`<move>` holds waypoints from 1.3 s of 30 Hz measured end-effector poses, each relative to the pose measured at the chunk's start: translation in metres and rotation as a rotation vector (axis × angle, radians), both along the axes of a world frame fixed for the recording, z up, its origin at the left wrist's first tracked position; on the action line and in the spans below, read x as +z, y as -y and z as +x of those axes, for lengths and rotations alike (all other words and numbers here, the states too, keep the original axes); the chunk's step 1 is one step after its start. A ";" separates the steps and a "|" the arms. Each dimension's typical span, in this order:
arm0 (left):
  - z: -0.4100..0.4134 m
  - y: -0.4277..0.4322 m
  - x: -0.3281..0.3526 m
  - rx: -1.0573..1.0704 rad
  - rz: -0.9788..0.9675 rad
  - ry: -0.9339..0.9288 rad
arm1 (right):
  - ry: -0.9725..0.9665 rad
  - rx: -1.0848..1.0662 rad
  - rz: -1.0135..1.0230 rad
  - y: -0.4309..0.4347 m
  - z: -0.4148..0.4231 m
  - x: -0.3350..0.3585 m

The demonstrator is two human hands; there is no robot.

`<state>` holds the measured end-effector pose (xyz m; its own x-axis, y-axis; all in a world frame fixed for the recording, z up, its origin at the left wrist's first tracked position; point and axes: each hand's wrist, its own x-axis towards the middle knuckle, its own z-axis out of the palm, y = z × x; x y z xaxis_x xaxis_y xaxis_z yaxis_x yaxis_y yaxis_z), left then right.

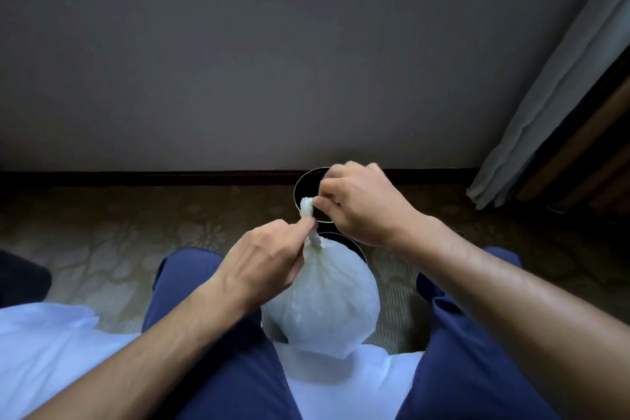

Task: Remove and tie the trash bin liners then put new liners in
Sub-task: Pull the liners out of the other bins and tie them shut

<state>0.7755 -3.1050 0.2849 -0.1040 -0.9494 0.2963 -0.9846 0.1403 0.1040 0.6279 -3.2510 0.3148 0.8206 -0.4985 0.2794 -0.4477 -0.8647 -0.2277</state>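
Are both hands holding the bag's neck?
Yes, the left hand and right hand both pinch the twisted neck of the bag.

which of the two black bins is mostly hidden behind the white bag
The nearer bin, closer to the person: the white bag covers all but its far rim. The other bin, by the baseboard, shows its open dark inside.

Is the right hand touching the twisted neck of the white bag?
Touching. The head view shows the right hand pinching the top end of the twisted neck.
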 end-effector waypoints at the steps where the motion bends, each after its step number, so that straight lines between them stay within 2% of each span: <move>1: 0.004 0.000 0.000 -0.002 -0.031 0.061 | -0.004 -0.034 0.136 -0.005 0.004 0.002; 5: 0.016 0.001 0.013 -0.054 -0.173 0.345 | 0.124 -0.178 0.736 -0.030 0.022 -0.003; 8: 0.025 -0.005 0.029 -0.124 -0.220 0.369 | 0.290 -0.241 1.256 -0.051 0.037 -0.014; 10: 0.030 -0.014 0.038 -0.233 -0.143 0.375 | 0.340 -0.229 1.419 -0.059 0.045 -0.021; 13: 0.042 -0.025 0.042 -0.351 -0.002 0.311 | 0.299 -0.129 1.458 -0.066 0.049 -0.025; 17: 0.052 -0.032 0.034 -0.398 0.084 0.132 | 0.294 -0.022 1.516 -0.068 0.047 -0.028; 20: 0.046 -0.035 0.028 -0.351 0.088 0.098 | 0.197 -0.002 1.290 -0.066 0.043 -0.031; 22: 0.038 -0.036 0.023 -0.200 0.109 0.004 | 0.200 -0.019 1.165 -0.063 0.042 -0.034; 26: 0.015 -0.033 0.034 0.189 0.222 -0.406 | 0.294 -0.006 1.153 -0.058 0.039 -0.034; 28: 0.009 -0.028 0.038 0.378 0.282 -0.742 | 0.320 -0.012 1.105 -0.056 0.036 -0.037; 30: 0.004 -0.024 0.037 0.541 0.330 -1.336 | 0.346 -0.050 1.033 -0.055 0.035 -0.038; 32: -0.002 -0.023 0.038 0.610 0.336 -1.968 | 0.389 -0.069 0.956 -0.054 0.033 -0.037; 33: -0.005 -0.024 0.038 0.577 0.323 -2.200 | 0.419 -0.087 0.907 -0.055 0.033 -0.035; 34: -0.008 -0.025 0.038 0.507 0.300 -2.353 | 0.445 -0.110 0.862 -0.055 0.032 -0.032; 36: -0.016 -0.027 0.040 0.374 0.236 -2.491 | 0.457 -0.138 0.784 -0.054 0.028 -0.027; 39: -0.020 -0.025 0.036 0.352 0.156 -2.411 | 0.382 -0.180 0.510 -0.052 0.020 -0.020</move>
<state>0.7552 -3.0797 0.3212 0.2546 -0.8668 -0.4289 0.8164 -0.0451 0.5757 0.6476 -3.1988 0.2952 0.6023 -0.7652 0.2273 -0.3813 -0.5259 -0.7603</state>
